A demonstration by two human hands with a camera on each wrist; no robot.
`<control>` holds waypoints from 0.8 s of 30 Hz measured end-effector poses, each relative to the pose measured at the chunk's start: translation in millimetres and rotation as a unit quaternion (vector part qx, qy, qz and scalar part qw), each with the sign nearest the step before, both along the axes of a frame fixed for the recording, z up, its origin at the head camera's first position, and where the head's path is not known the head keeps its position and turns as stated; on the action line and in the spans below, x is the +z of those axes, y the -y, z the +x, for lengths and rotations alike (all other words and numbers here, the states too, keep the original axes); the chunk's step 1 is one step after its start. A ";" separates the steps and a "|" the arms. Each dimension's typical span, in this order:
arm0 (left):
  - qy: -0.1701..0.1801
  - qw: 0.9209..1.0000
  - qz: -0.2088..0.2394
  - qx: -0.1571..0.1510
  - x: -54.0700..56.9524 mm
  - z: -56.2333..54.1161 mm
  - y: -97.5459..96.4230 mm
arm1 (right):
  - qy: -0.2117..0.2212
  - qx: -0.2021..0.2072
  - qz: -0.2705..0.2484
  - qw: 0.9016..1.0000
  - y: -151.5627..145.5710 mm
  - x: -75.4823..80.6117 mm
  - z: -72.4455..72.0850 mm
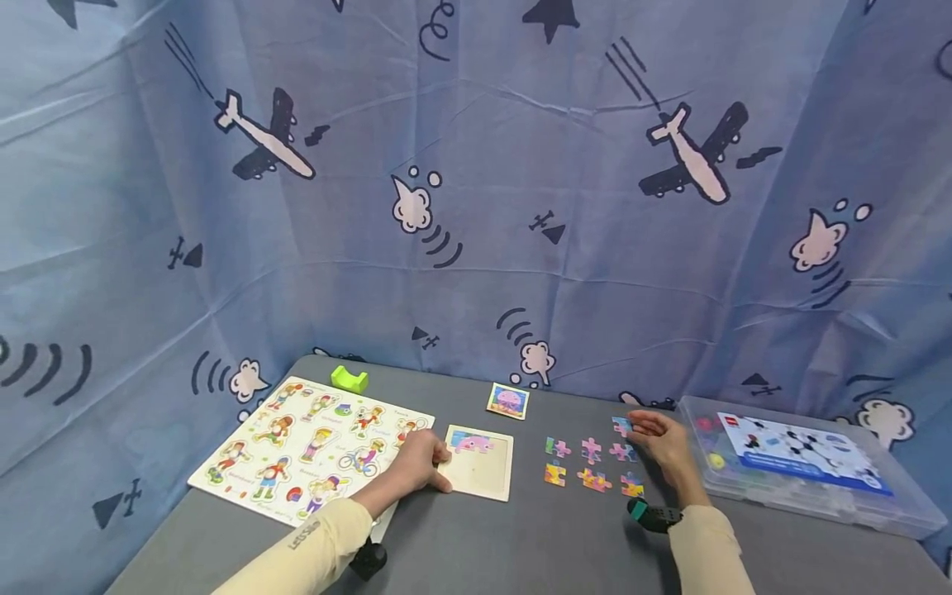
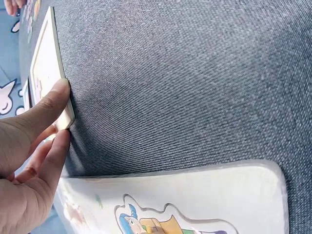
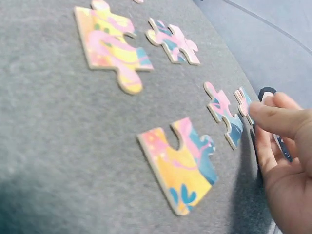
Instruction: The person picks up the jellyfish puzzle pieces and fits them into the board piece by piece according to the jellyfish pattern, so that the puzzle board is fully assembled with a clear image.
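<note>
My left hand [image 1: 416, 463] grips the left edge of a small square wooden puzzle tray [image 1: 476, 486], thumb on the near side in the left wrist view. A strip of joined pink and blue pieces [image 1: 473, 442] fills the tray's top; bare wood shows below. At the right, my right hand [image 1: 662, 446] pinches a blue and pink puzzle piece [image 1: 621, 426] at its right end, the thumb tip [image 3: 255, 109] right at its edge. Several loose pieces lie nearby in two rows, among them a yellow-orange corner piece [image 3: 180, 170] and a yellow-pink piece [image 3: 109, 41].
A large white picture board [image 1: 297, 446] with sports figures lies left of the tray. Behind stand a green block [image 1: 349, 379] and a small picture card [image 1: 509, 401]. A clear plastic case [image 1: 811, 467] sits at the right, and a blue curtain [image 1: 476, 207] hangs along the back.
</note>
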State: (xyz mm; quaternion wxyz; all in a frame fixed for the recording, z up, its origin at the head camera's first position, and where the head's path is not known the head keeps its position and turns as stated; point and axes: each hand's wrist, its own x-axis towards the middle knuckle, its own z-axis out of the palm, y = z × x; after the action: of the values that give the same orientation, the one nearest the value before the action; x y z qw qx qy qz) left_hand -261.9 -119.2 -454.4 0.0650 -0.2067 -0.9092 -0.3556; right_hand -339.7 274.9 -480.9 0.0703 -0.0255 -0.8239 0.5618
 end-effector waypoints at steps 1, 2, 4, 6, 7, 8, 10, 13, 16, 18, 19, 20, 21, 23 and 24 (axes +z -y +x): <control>0.001 1.000 -0.001 0.003 -0.2 -0.3 0.1 | 0.013 0.006 0.009 1.000 -0.7 0.5 -1.0; 0.002 1.000 -0.003 0.004 0.0 -0.2 0.1 | 0.024 0.014 0.018 0.999 -1.6 1.0 -2.2; 0.002 1.000 -0.003 0.006 0.8 0.3 -0.1 | 0.041 0.032 0.031 0.998 -3.3 2.1 -4.1; 0.003 1.000 -0.003 0.007 2.0 1.4 -0.5 | 0.046 0.047 0.034 0.997 -5.0 3.0 -6.0; 0.006 1.000 -0.001 0.007 3.1 2.0 -0.7 | 0.045 0.055 0.038 0.997 -6.1 3.3 -6.7; 0.006 1.000 0.001 0.007 4.3 2.7 -0.9 | 0.045 0.059 0.041 0.996 -6.7 3.6 -7.3; 0.005 1.000 0.004 0.005 6.4 4.0 -1.8 | 0.042 0.067 0.044 0.996 -8.6 4.4 -7.3; 0.000 1.000 0.003 0.006 7.6 4.9 -3.2 | 0.037 0.070 0.053 0.995 -11.5 5.7 -7.4; -0.005 1.000 -0.001 0.005 7.1 4.5 -3.5 | 0.035 0.066 0.073 0.995 -12.0 5.8 -8.6; -0.006 1.000 -0.003 0.006 6.5 4.1 -3.2 | 0.038 0.056 0.084 0.994 -11.2 5.3 -10.0; -0.006 1.000 -0.003 0.006 6.3 3.9 -2.9 | 0.038 0.050 0.090 0.994 -10.4 4.5 -10.7; -0.006 1.000 -0.003 0.005 6.0 3.8 -2.5 | 0.037 0.044 0.092 0.994 -9.6 3.6 -11.8; -0.007 1.000 -0.003 0.006 5.9 3.7 -2.0 | 0.035 0.039 0.095 0.994 -8.6 2.7 -12.7; -0.006 1.000 0.000 0.005 5.4 3.9 -1.6 | 0.028 0.029 0.094 0.995 -8.0 0.4 -13.3; -0.005 1.000 0.000 0.005 5.3 4.1 -1.3 | 0.023 0.028 0.093 0.995 -7.7 -0.9 -13.8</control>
State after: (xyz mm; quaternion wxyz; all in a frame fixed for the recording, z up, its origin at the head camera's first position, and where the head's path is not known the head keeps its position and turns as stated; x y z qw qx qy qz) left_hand -257.8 -117.9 -449.1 0.0716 -0.2042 -0.9097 -0.3543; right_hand -353.5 282.6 -481.7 0.0376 -0.0092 -0.8742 0.4841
